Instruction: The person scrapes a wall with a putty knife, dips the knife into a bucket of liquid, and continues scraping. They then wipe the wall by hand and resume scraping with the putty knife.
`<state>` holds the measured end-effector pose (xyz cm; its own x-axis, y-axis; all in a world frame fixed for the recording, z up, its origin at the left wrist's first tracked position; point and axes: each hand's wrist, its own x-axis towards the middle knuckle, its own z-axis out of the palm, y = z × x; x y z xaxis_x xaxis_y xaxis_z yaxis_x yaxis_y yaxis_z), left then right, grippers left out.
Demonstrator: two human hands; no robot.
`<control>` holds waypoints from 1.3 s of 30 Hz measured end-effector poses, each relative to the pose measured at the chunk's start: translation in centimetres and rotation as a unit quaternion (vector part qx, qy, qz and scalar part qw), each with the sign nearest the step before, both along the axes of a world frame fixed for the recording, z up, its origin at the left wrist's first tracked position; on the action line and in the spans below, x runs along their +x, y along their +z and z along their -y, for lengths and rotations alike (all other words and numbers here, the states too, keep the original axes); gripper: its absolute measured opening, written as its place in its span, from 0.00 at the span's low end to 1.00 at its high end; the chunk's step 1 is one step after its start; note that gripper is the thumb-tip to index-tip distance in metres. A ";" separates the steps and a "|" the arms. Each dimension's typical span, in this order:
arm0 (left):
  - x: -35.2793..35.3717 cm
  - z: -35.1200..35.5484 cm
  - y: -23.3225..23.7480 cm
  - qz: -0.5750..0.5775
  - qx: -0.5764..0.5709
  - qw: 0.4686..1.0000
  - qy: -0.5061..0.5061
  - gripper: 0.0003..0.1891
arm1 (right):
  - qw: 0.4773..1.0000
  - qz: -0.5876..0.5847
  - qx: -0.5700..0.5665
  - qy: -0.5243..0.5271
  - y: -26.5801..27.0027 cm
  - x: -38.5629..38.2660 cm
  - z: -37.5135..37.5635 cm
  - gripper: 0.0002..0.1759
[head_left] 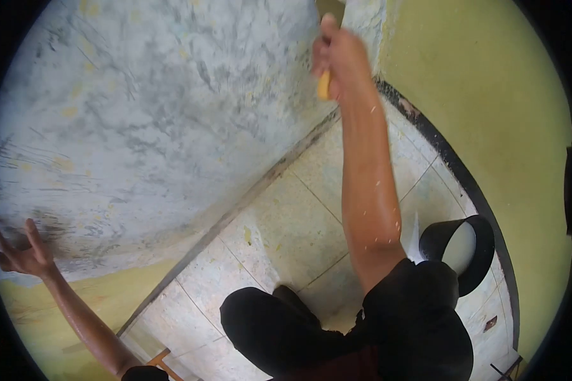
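At the top of the view, my right hand (343,57) is closed round the yellow handle of a scraper (330,7), whose flat blade is partly cut off by the frame edge. The blade is near the corner of the scraped, grey-white wall (152,114). At the far left, my left hand (25,254) has its fingers spread against the lower part of that wall and holds nothing.
A black bucket (483,254) with something pale in it stands on the tiled floor (299,222) at the right. The green wall (483,114) with a dark skirting strip (451,152) curves along the right. A wooden piece (162,360) lies at bottom left.
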<state>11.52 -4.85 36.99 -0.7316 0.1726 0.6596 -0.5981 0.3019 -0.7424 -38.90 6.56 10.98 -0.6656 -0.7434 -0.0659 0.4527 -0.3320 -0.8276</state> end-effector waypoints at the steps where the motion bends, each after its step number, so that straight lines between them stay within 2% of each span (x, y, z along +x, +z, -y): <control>1: -0.8 0.0 0.4 -0.008 -0.013 1.000 -0.007 0.34 | 1.000 0.024 -0.015 -0.009 0.2 0.0 0.5 0.19; 3: -3.1 -0.7 0.2 -0.024 -0.004 0.999 -0.043 0.36 | 0.997 0.070 -0.017 -0.009 -3.2 2.5 -0.4 0.17; 5: -3.7 -0.9 0.2 -0.022 -0.010 0.999 -0.042 0.36 | 0.984 0.030 0.154 -0.087 -6.7 5.4 -1.8 0.29; 6: -3.7 -1.1 0.0 -0.013 -0.003 0.999 -0.038 0.37 | 0.984 0.033 0.154 -0.085 -8.4 6.6 -2.2 0.29; 8: -3.1 -0.7 -0.1 -0.018 -0.009 0.999 -0.035 0.37 | 0.960 -0.113 0.199 -0.163 -10.2 8.3 -3.1 0.39; 9: -2.7 -0.4 -0.1 -0.027 -0.015 0.999 -0.036 0.37 | 0.952 -0.180 0.152 -0.194 -10.1 9.0 -3.0 0.39; 10: -2.2 -0.1 -0.1 -0.025 -0.011 0.999 -0.037 0.37 | 0.952 -0.180 0.157 -0.194 -9.7 9.4 -2.8 0.39; 13: -2.1 0.0 0.1 -0.024 -0.020 0.999 -0.019 0.37 | 0.961 -0.206 0.044 -0.177 -7.2 10.1 -1.6 0.33; 16: -4.0 -0.9 0.0 -0.020 -0.014 0.999 -0.046 0.37 | 0.959 -0.232 0.015 -0.159 -5.3 10.6 -1.4 0.32; 18: -4.4 -1.0 0.0 -0.020 0.003 0.998 -0.064 0.37 | 0.961 -0.234 0.028 -0.143 -4.2 10.9 -1.8 0.31; 20: -4.8 -1.3 -0.1 -0.019 0.002 0.998 -0.062 0.37 | 0.973 -0.214 0.026 -0.084 -3.6 11.2 -1.9 0.30; 22: -4.1 -1.2 -0.1 -0.021 0.001 0.998 -0.058 0.37 | 0.972 -0.214 0.049 -0.088 -3.0 11.1 -1.6 0.30; 24: -2.9 -0.8 0.4 -0.022 -0.031 0.999 -0.001 0.34 | 0.964 -0.238 0.083 -0.088 -2.3 10.7 -1.2 0.30; 28: -3.0 -0.8 0.1 -0.022 -0.022 0.999 -0.017 0.34 | 0.954 -0.259 0.068 -0.135 -0.9 8.8 -0.8 0.30; 31: -2.7 -0.8 -0.1 -0.038 -0.015 0.999 -0.018 0.35 | 0.964 -0.232 0.100 -0.084 -0.8 9.0 -1.2 0.30; 34: -2.4 -0.3 0.1 -0.033 -0.013 0.999 -0.008 0.35 | 0.946 -0.275 0.064 -0.158 -2.7 11.3 -0.4 0.30; 39: -3.2 -1.0 -0.1 -0.019 0.001 0.999 -0.039 0.35 | 0.964 -0.229 0.092 -0.100 -0.7 8.1 -0.8 0.30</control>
